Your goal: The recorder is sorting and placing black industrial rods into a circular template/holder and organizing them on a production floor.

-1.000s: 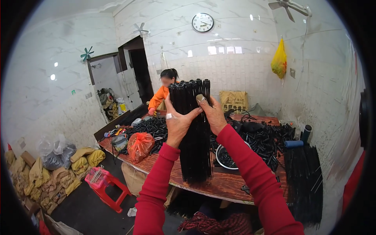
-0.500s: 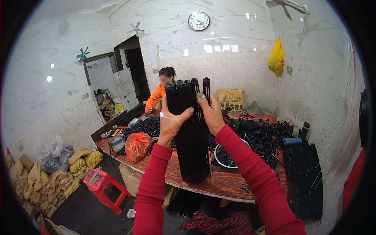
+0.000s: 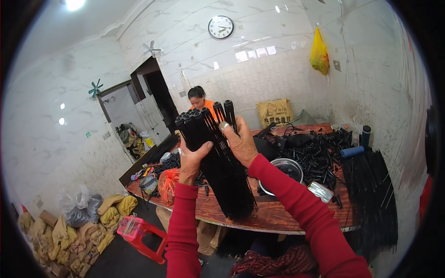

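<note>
Both my hands hold up a bundle of long thin black rods (image 3: 225, 180) in front of me, leaning with its top to the left. Round black heads cap the rods at the top. My left hand (image 3: 191, 158) is wrapped round the left side, its thumb across the front. My right hand (image 3: 242, 142) grips the right side, where one or two rod heads stand slightly apart from the rest. A metallic piece (image 3: 224, 125) covers my right thumb tip. Below the bundle is the reddish wooden table (image 3: 278, 215); the fingers behind the rods are hidden.
Small black tubular parts (image 3: 320, 150) are heaped on the table beside a metal bowl (image 3: 301, 169) and a shiny rectangular object (image 3: 321, 191). More black rods (image 3: 373, 199) lie at the right edge. Across the table is a person in orange (image 3: 209, 105). A red stool (image 3: 146, 238) stands left.
The bundle has tilted, its top moving left and lower, and both my hands have shifted left with it. The view has turned; the shiny rectangular object now shows beside my right forearm.
</note>
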Tool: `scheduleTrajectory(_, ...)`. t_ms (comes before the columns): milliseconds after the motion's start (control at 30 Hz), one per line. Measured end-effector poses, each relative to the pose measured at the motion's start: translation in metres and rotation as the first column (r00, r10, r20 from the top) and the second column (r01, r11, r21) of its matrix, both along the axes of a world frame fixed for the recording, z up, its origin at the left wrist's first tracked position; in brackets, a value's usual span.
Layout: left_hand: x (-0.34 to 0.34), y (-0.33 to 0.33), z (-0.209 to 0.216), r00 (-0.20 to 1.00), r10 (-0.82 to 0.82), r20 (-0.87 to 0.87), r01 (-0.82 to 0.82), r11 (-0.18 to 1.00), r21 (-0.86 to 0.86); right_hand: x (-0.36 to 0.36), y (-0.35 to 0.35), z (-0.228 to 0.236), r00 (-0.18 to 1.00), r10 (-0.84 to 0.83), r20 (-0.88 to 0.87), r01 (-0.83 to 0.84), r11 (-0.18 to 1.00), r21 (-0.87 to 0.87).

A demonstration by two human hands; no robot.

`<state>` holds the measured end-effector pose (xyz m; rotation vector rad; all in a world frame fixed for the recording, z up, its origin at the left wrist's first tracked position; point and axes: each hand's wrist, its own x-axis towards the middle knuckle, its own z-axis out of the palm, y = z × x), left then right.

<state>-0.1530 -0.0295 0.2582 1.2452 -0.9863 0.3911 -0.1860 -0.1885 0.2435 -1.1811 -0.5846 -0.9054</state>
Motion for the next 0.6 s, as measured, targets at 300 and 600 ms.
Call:
scheduleTrajectory(300,-0.005,-0.009,0.0,1.0,0.026,-0.006,-0.026,1.0,-0.002,0.002,0.001,-0.004,0.998,-0.042,0.054,0.04,0.999,0.035)
scheduleTrajectory(600,-0.007,-0.019,-0.005,0.996,0.063,0.067,-0.061,0.998,-0.033,0.014,0.001,-0.006,0.976,-0.2,0.087,0.206,0.976,-0.069)
